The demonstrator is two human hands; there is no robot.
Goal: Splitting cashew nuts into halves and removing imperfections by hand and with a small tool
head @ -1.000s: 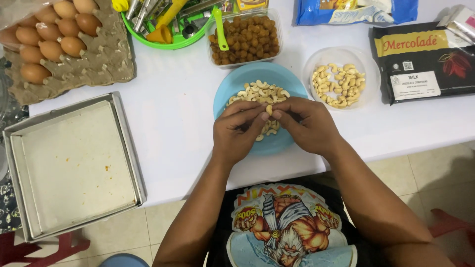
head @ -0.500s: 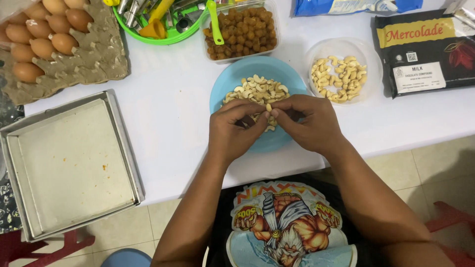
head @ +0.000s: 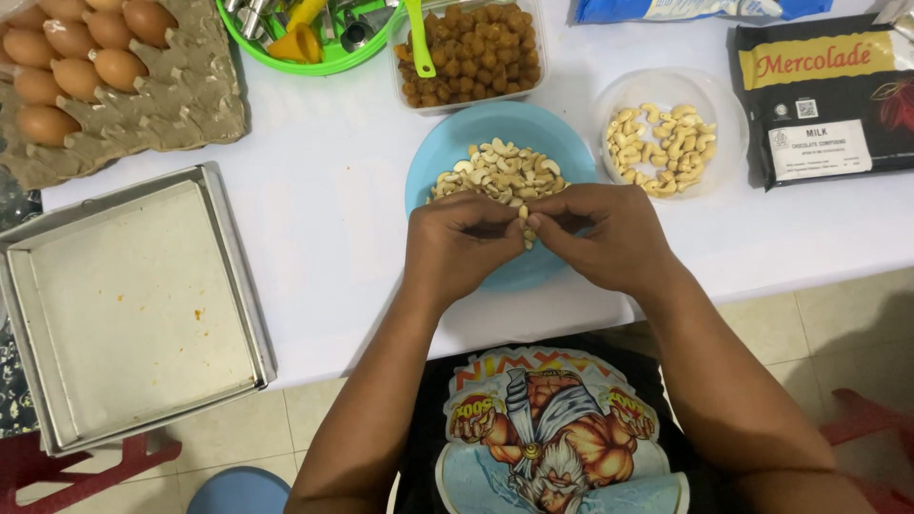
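My left hand and my right hand meet over the near half of a blue plate on the white table. Their fingertips pinch one pale cashew nut between them. A heap of cashews lies on the plate just beyond my fingers. To the right of the plate stands a clear round tub with more cashews in it.
A square metal baking tin sits at the left, overhanging the table edge. A cardboard egg tray with brown eggs is at far left. A green bowl of utensils, a clear tub of brown nuts and a black chocolate bag line the back.
Both hands stay together over the plate, working a cashew between the fingertips. The view has shifted slightly so the table items sit a little higher in the frame.
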